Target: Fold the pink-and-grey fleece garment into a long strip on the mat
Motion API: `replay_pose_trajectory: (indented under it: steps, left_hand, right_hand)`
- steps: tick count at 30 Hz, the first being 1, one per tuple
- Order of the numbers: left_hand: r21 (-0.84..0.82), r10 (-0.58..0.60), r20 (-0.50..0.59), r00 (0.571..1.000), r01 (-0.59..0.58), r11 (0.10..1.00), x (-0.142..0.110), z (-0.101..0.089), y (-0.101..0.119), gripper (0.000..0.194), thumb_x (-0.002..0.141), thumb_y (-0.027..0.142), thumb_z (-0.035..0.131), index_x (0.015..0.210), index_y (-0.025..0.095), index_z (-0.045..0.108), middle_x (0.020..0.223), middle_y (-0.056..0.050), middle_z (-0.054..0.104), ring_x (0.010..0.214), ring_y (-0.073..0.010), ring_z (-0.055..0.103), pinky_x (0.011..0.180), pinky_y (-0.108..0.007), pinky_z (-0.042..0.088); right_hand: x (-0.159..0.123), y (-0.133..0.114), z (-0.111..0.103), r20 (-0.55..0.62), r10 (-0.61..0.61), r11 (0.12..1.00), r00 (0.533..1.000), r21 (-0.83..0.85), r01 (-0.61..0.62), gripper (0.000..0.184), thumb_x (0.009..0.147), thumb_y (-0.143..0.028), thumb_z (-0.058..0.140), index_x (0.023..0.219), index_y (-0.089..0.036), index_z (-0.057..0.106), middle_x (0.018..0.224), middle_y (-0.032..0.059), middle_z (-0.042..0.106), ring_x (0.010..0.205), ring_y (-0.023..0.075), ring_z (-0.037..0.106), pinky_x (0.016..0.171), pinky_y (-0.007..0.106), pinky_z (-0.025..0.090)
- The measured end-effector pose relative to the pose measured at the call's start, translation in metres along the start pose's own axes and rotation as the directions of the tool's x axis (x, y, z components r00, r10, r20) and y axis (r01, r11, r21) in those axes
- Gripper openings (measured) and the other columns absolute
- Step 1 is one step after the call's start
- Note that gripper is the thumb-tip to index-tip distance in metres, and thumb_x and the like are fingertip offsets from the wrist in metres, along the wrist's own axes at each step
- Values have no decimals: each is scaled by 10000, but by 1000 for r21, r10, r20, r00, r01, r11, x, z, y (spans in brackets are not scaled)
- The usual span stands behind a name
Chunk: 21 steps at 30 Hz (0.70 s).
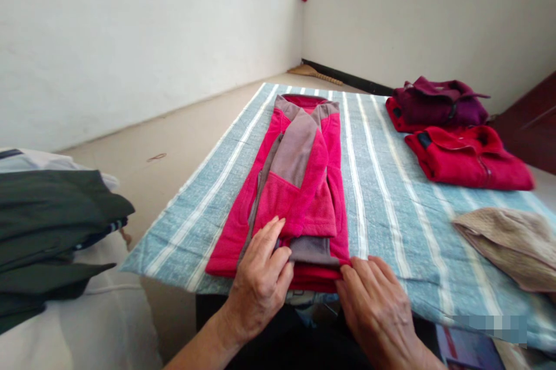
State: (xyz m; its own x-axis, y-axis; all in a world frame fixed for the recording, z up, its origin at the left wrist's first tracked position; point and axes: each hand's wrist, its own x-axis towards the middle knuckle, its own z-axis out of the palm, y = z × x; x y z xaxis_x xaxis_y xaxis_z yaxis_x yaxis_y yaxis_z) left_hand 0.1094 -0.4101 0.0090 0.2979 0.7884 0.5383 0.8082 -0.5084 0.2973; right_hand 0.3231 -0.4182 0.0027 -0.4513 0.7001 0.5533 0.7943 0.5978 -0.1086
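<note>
L hand (258, 292): L fingers (273, 241) part-open, lying on red fleece jacket (299, 208); R hand (376, 306): R fingers (358, 277) pinching jacket's folded hem, blue striped cloth (382, 213) just past fingertips.

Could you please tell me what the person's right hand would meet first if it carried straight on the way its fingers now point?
It seems to be there already: the right hand has its fingertips at the grey band of the folded red fleece garment, so that fabric comes first, though depth is hard to judge here.
</note>
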Motion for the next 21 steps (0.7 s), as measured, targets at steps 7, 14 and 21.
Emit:
replay_pose_trajectory:
  steps: [7, 14, 21]
  left_hand:
    - [12, 2, -6, 1000, -2, 1000, 0, 2, 0, 124, 865, 46, 478, 853, 124, 574, 1306, -227, 521, 1284, -317, 468, 1025, -508, 469]
    - [26, 32, -15, 999, -32, 999, -3, 2, -3, 130, 851, 38, 478, 881, 126, 570, 1303, -226, 531, 1281, -314, 474, 1024, -498, 475]
    - [31, 76, 37, 996, -77, 997, -3, -1, -5, 146, 824, 11, 483, 853, 122, 573, 1314, -235, 525, 1297, -321, 456, 1037, -506, 460]
  right_hand:
    - [-2, -2, 2, -8, -9, 997, 1000, 79, 10, 309, 873, -34, 429, 623, -212, 465, 587, -7, 445, 575, 150, 401, 834, 387, 432]
    - [-1, 1, -2, -39, -54, 987, 998, 150, 59, 302, 898, -18, 350, 698, -199, 486, 611, -17, 467, 578, 132, 447, 903, 398, 423]
    - [0, 4, -3, 58, -148, 985, 987, 101, 141, 334, 927, -26, 264, 1018, -99, 577, 648, 5, 528, 576, 155, 483, 937, 447, 397]
